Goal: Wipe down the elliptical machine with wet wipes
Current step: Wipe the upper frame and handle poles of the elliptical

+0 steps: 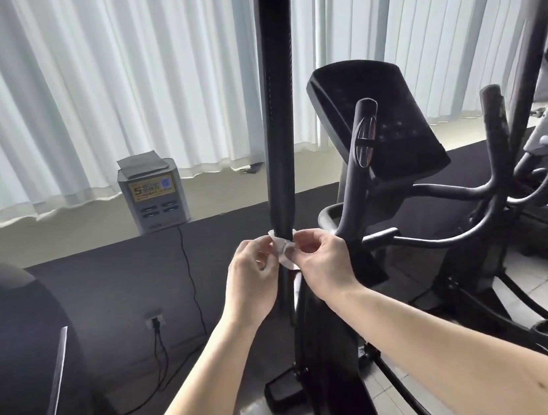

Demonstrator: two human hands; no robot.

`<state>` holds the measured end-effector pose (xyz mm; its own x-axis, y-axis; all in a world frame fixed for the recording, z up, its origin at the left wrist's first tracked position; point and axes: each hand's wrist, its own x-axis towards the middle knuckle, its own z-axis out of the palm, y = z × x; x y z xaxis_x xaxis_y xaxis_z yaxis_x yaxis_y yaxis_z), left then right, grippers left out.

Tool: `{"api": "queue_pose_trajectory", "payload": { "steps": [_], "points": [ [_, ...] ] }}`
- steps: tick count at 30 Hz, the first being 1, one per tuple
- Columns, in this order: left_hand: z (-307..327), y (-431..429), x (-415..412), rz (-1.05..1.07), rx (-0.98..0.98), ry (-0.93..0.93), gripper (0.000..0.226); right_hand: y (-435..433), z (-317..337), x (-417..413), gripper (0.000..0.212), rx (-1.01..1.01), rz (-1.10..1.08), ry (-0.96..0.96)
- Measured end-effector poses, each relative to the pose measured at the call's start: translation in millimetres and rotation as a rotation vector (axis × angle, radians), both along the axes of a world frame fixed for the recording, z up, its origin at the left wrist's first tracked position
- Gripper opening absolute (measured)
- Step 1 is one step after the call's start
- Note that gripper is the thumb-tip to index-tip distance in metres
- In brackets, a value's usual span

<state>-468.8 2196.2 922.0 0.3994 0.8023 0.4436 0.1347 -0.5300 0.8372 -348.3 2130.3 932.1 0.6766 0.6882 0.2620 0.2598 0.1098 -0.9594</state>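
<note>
- My left grip [253, 272] pinches one end of the white wipe [283, 252] between thumb and fingertips.
- My right grip [324, 263] pinches the other end, fingers curled.
- The wipe wraps round the black upright bar [277, 120] of the elliptical, at the bottom of its thick sleeve, between both grips.
- The console [379, 118] stands right of the bar.
- A grey charging box [153, 194] sits by the curtains [79, 93].

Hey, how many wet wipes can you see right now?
1. The crumpled white wet wipe is against the black upright bar, pinched between the left hand and right hand. More may be out of view.
</note>
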Motion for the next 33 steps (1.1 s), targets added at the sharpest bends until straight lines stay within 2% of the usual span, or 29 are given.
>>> {"api": "queue_pose_trajectory", "payload": {
  "steps": [2, 7, 17, 21, 25, 30, 33],
  "points": [
    [-1, 4, 2, 0.004, -0.025, -0.018, 0.017, 2, 1, 0, 0.015, 0.037, 0.008, -0.014],
    [-5, 11, 3, -0.026, -0.072, -0.037, 0.020, 6, 2, -1, 0.011, 0.137, 0.241, 0.079],
    [-16, 25, 4, -0.078, -0.150, -0.099, 0.016, 15, 2, 28, 0.023, 0.017, 0.490, 0.069],
    [-16, 27, 2, -0.023, -0.171, -0.105, 0.010, 14, 5, 34, 0.020, 0.010, 0.538, 0.033],
    [-19, 30, -3, 0.039, -0.195, -0.086, 0.015, 9, 7, 42, 0.014, -0.017, 0.646, -0.045],
    [-13, 20, -5, 0.040, -0.126, -0.117, 0.011, 10, 12, 45, 0.011, -0.061, 0.677, -0.059],
    [-10, 14, -1, -0.051, -0.072, -0.072, 0.012, 9, 13, 43, 0.019, -0.057, 0.648, -0.040]
  ]
}}
